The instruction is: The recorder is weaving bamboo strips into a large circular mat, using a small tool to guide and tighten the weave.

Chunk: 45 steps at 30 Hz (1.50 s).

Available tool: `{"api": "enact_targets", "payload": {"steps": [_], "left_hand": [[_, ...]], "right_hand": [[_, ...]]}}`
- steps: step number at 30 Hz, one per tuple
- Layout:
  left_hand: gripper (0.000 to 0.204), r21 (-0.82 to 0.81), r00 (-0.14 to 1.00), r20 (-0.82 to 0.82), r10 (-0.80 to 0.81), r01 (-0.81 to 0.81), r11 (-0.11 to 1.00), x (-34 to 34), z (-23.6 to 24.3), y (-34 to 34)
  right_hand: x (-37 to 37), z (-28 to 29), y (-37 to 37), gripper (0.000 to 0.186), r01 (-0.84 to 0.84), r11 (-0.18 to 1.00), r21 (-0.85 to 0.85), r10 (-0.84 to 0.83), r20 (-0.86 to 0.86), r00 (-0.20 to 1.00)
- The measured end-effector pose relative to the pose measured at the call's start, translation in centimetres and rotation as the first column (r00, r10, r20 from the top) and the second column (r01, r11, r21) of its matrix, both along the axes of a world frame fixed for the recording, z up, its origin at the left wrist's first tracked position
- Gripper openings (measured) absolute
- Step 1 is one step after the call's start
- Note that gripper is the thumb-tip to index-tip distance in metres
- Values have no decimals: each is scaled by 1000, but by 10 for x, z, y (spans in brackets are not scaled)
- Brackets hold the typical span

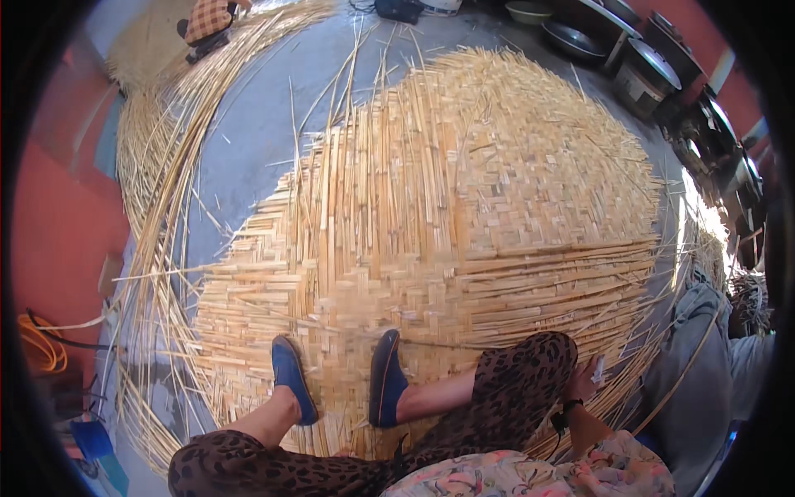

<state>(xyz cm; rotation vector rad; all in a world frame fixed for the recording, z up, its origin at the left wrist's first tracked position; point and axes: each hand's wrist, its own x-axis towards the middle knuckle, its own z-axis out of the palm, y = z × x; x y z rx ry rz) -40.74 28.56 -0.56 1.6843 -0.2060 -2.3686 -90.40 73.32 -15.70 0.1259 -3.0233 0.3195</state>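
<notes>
A large woven mat of split straw-coloured reeds (546,174) spreads over the floor beneath my feet. Its far right part is tightly plaited, while long loose strips (364,190) lie lengthwise over the middle. More strips (563,277) run crosswise at the right. My right hand (583,383) is beside my right knee, near the mat's right edge. Something small and whitish shows at its fingers, too small to make out, and the finger positions are unclear. A dark band (563,412) circles that wrist. My left hand does not show.
My blue shoes (387,381) rest on the mat. Long loose reeds (170,190) are heaped along the left. A person in a checked top (207,21) crouches at the far left. Pots and basins (650,66) stand at the far right, and grey cloth (691,364) lies at the near right.
</notes>
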Motion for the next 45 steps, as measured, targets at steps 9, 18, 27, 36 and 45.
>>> {"api": "enact_targets", "payload": {"steps": [9, 18, 27, 36, 45], "left_hand": [[73, -9, 1000, 24, -7, 7, 1000, 18, -2, 10], [69, -8, 999, 33, -17, 17, 1000, 6, -8, 1], [65, -43, 998, 58, -18, 20, 999, 13, 0, 11], [61, -61, 998, 38, -58, 60, 996, 8, 1, 25], [56, -128, 996, 0, -92, 92, 988, 6, 3, 42]], "right_hand": [[16, 17, -29, 61, 4, 1000, 11, -5, 83, 997], [-4, -3, -13, 55, -161, 987, 12, 161, -109, 981], [12, 28, -38, 55, 55, 997, 54, -62, 145, 987], [-3, 3, 10, 57, -6, 1000, -27, 10, 164, 986], [-105, 8, 64, 47, -344, 924, -167, 382, 365, 849]]}}
